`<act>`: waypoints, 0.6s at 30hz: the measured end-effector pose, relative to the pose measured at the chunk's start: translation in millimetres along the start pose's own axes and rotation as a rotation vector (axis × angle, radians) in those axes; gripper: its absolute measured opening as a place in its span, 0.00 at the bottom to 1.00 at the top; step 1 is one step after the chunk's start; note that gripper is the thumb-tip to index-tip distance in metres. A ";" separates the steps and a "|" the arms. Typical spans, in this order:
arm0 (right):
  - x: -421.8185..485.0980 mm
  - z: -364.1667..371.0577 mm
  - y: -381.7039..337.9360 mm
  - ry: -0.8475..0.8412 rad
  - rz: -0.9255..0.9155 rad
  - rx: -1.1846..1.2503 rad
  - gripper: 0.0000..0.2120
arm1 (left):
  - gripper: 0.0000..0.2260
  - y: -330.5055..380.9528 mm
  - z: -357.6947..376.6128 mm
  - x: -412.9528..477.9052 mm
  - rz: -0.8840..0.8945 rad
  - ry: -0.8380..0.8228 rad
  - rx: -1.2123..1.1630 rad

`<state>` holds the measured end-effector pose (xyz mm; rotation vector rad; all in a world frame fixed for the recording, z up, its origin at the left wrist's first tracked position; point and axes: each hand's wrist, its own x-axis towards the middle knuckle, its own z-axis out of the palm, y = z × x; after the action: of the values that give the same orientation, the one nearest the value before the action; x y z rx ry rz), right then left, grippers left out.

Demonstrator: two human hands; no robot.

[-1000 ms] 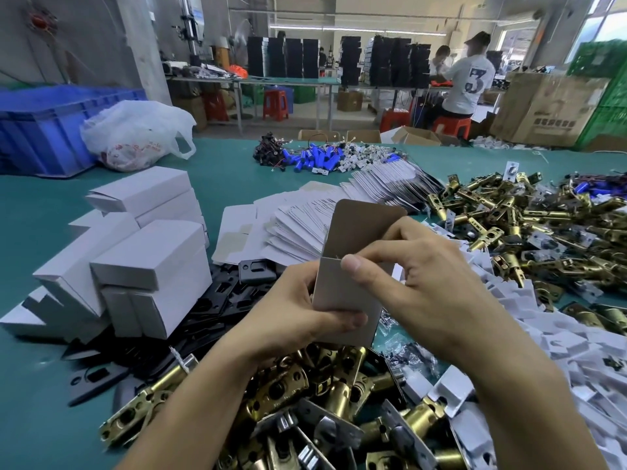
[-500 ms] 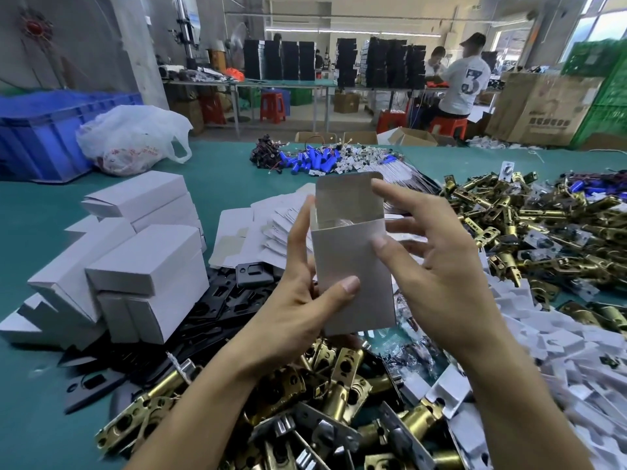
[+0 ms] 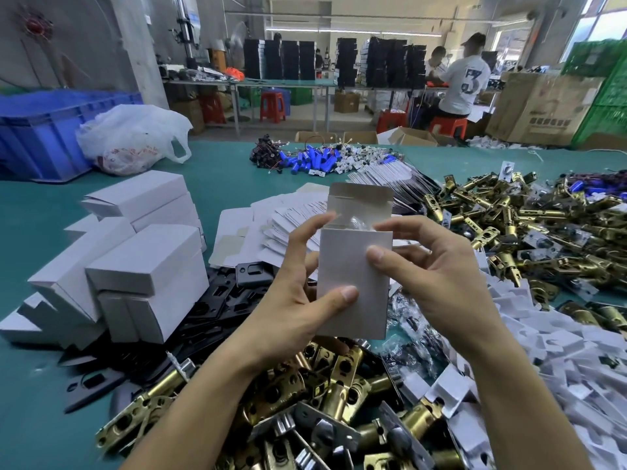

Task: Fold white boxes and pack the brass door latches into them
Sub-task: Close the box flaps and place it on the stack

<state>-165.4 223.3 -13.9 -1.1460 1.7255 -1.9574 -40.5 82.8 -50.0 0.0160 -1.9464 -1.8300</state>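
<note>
I hold an upright white box [image 3: 353, 283] in front of me, its top flap [image 3: 361, 201] standing open. Something clear and shiny shows inside the mouth. My left hand [image 3: 295, 300] grips the box's left side, thumb across the front, forefinger at the top left edge. My right hand [image 3: 437, 276] pinches the right side, thumb on the front, forefinger at the top right edge. Brass door latches [image 3: 325, 401] lie heaped below my hands, and another pile of brass latches [image 3: 509, 225] spreads at the right. Flat unfolded boxes [image 3: 288, 222] fan out behind.
Folded white boxes [image 3: 135, 259] are stacked at the left over black plates [image 3: 220, 300]. White card inserts [image 3: 559, 351] cover the right. Blue cylinders [image 3: 315, 161], a plastic bag [image 3: 132, 137] and a blue crate [image 3: 44, 130] sit farther back. People [image 3: 461, 83] work at a far table.
The box was raised and turned upright facing me. My right hand shifted from the top flap to the box's right side, and my left thumb slid across the front.
</note>
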 end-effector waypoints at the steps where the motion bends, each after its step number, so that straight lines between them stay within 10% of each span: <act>1: 0.0 -1.3 -0.2 -0.011 0.007 0.014 0.14 | 0.30 -0.5 0.2 0.0 -0.009 -0.010 0.001; 18: 1.8 5.6 0.8 0.026 -0.105 -0.353 0.12 | 0.24 2.7 2.8 -0.3 -0.040 0.016 0.032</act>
<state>-162.8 218.1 -14.1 -1.3541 2.1254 -1.7752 -40.3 85.8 -47.5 0.0807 -1.9779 -1.8180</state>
